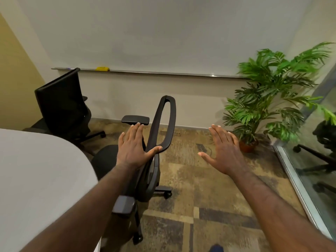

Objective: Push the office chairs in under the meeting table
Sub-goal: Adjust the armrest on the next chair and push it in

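Both forearms are reaching out over the carpet — the left hand is lying flat, fingers spread, seemingly touching the backrest of the near office chair, which is standing beside the white bench, seat facing it. Right hand is hovering open, holding nothing.

Whiteboard on cream wall, potted palm, patchwork carpet
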A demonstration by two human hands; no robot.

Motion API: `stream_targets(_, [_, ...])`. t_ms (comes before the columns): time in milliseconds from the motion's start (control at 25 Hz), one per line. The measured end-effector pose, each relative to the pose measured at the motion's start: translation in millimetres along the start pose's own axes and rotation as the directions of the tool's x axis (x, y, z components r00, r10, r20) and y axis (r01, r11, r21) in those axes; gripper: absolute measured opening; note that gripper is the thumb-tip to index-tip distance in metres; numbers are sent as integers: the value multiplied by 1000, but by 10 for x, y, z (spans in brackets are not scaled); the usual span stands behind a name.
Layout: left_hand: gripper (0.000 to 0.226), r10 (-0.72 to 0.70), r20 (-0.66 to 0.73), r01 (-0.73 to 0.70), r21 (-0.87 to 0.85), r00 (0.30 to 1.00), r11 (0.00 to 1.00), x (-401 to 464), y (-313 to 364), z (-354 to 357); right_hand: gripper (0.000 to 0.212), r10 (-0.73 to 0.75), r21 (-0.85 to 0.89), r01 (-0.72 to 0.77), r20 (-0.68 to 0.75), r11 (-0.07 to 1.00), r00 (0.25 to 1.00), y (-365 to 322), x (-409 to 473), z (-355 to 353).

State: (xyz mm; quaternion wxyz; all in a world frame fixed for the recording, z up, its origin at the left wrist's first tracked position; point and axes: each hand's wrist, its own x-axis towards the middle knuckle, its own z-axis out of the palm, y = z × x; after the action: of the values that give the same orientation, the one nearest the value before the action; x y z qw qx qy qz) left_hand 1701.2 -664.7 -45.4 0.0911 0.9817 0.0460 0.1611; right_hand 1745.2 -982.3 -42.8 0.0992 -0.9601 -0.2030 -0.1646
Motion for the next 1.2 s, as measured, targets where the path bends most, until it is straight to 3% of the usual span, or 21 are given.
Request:
stream_targets(400, [111,-243,-85,250,84,966,965,1570,362,433,90,-272,118,269,8,956,962,1033,2191,559])
stream_targets(720, [106,-463,-145,479,114,875,870,2183,-79,668,82,-542,304,521,-21,797,840,756,3580,1182])
stream_targets(840, [106,-564,-171,585,111,808,804,2393,-349,853,81,-655,359,623,-41,695,754,597,4059,1468])
stream_targets(1000, [104,-663,-170,683,105,729,723,2575,-544,1003,90,-828,464,749,-57,472,557,456,4409,1777])
stream_targets(1200, [101,-751,-210,779,122,626,615,2545,-473,1013,97,-916,569,782,-116,256,384,322,4570,2000])
